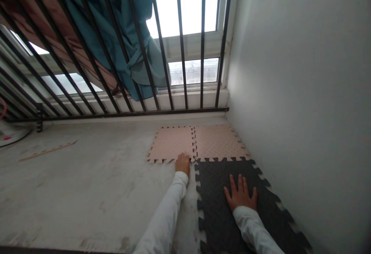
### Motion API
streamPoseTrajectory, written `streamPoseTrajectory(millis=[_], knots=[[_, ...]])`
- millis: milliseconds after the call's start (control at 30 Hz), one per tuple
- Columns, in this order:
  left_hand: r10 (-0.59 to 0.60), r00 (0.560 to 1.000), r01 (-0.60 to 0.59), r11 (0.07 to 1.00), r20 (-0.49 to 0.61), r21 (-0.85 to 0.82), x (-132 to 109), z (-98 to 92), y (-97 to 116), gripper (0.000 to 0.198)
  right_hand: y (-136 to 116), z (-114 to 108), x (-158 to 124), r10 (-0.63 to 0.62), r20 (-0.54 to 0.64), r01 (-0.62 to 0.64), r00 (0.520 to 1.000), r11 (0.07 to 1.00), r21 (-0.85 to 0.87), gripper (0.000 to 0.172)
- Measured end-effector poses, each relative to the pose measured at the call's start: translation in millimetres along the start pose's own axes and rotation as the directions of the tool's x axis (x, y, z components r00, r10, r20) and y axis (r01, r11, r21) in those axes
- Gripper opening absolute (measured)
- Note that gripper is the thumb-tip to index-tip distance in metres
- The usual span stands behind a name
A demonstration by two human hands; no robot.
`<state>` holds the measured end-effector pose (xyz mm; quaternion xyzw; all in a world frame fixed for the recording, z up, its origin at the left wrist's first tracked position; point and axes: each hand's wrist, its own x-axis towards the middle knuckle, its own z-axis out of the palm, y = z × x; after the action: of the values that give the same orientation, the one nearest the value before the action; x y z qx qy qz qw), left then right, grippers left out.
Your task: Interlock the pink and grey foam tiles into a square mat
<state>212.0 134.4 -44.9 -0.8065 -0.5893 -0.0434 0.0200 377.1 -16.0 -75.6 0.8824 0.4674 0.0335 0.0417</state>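
left hand (182, 164): fingers bent, touching the near edge of the two joined pale-pink puzzle-edged foam tiles (218, 143), any pinch hidden | right hand (240, 193): spread flat on the black puzzle-edged foam tile (212, 223) | pink tiles: just beyond the black tile, edges nearly meeting

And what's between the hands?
Head view: between the left hand and right hand lie a strip of concrete floor and the black foam mat's toothed edge.

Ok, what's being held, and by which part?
The right hand lies flat on the black foam tile, holding nothing; the left hand is at the pink foam tile's edge, any grip there cannot be told.
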Motion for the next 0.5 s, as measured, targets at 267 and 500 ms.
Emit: streamPoseTrajectory(millis=[267,500], knots=[[-0.202,0.979,0.204,0.977,0.033,-0.067,-1,-9.8,12,0.028,6,-5,-3,-0.075,-0.052,0.077,0.996,0.997,0.026,0.055],[-0.255,0.967,0.253,0.959,-0.006,-0.125,36,-68.1,-5,0.024,4,5,1,-0.042,-0.045,0.044,0.998,0.999,0.032,0.057]])
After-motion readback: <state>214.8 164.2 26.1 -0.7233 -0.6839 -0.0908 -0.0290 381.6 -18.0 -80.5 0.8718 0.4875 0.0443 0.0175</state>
